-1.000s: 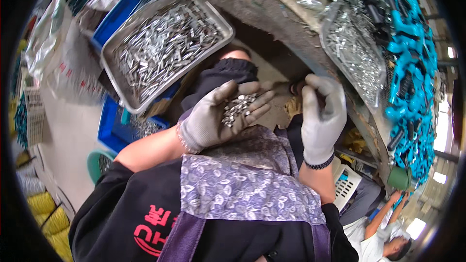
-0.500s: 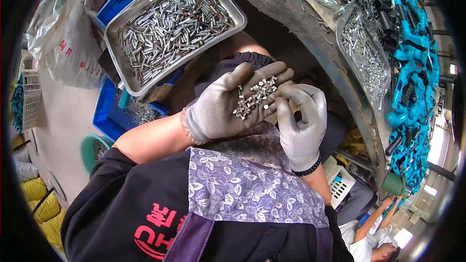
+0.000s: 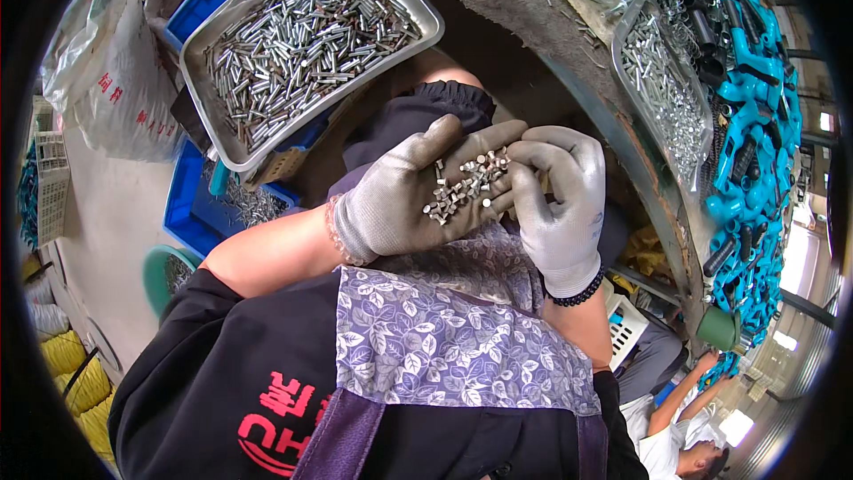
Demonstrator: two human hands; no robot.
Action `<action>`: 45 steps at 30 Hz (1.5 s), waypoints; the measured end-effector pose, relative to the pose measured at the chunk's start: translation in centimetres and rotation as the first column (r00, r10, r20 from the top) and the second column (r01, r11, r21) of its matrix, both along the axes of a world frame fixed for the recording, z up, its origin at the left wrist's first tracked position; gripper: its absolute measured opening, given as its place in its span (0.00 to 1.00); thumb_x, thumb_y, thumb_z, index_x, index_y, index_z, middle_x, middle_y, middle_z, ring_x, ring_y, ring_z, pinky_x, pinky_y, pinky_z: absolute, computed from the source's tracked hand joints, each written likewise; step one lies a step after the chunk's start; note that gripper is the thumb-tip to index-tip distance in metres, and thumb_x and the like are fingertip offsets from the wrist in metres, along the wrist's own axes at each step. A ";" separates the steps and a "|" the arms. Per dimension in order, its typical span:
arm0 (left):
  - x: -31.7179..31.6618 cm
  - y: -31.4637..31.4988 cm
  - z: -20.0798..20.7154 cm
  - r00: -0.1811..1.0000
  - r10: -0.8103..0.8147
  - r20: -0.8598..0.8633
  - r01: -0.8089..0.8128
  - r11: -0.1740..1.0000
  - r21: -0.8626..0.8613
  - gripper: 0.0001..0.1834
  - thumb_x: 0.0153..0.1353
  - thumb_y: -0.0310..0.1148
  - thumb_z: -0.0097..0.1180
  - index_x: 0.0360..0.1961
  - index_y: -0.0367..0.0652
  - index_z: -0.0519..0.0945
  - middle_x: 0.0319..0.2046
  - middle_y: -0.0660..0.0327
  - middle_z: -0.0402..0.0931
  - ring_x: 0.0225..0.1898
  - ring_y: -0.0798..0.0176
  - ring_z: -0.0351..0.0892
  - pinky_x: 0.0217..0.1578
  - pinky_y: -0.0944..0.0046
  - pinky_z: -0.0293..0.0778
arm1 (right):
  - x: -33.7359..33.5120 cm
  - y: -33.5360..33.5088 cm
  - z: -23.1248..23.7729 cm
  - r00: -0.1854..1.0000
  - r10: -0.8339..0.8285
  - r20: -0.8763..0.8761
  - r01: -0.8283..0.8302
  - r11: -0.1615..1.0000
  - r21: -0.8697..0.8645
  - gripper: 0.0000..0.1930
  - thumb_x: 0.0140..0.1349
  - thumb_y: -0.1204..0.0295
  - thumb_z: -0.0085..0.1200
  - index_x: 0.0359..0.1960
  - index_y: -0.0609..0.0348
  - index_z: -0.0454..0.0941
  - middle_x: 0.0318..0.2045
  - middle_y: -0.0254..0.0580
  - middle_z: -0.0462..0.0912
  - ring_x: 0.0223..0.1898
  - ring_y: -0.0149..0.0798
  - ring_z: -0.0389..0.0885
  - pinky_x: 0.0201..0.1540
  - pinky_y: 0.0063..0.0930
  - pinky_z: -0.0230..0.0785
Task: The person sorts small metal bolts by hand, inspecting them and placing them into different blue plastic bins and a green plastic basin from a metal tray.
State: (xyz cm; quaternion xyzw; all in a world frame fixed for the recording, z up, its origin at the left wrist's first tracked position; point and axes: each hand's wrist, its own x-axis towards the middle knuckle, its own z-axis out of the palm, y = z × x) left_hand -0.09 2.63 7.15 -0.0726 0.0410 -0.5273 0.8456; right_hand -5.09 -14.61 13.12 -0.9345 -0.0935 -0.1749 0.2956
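My left hand (image 3: 400, 187), in a grey-coated work glove, is palm up with fingers extended, holding a small pile of short metal rivets (image 3: 462, 188). My right hand (image 3: 564, 200), gloved likewise, reaches in from the right. Its thumb and index finger are bent together at the pile's edge, by the left fingertips. Whatever lies between those fingertips is too small and hidden to tell. Both hands are above my lap, in front of a purple leaf-patterned apron (image 3: 453, 347).
A metal tray (image 3: 435, 25) of steel pins stands at upper left, with a blue crate (image 3: 182, 200) and a green tub (image 3: 158, 280) below. On the right, a curved workbench (image 3: 569, 44) bears a tray (image 3: 666, 98) of small parts and turquoise tool handles (image 3: 755, 151). A co-worker (image 3: 666, 427) sits at lower right.
My right hand has shifted slightly, its fingers now drawn closer together over the rivets. The rivets in my left palm lie a little differently. The whole view has moved slightly.
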 end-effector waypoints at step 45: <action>0.7 3.9 -1.8 0.999 0.037 0.014 -0.035 0.995 -0.092 0.29 0.78 0.55 0.39 0.68 0.46 0.68 0.62 0.57 0.74 0.63 0.57 0.74 0.67 0.51 0.70 | 6.1 2.7 2.4 0.923 0.361 -0.131 -0.378 0.915 -0.143 0.08 0.53 0.73 0.63 0.36 0.51 0.86 0.43 0.39 0.84 0.47 0.49 0.80 0.50 0.46 0.72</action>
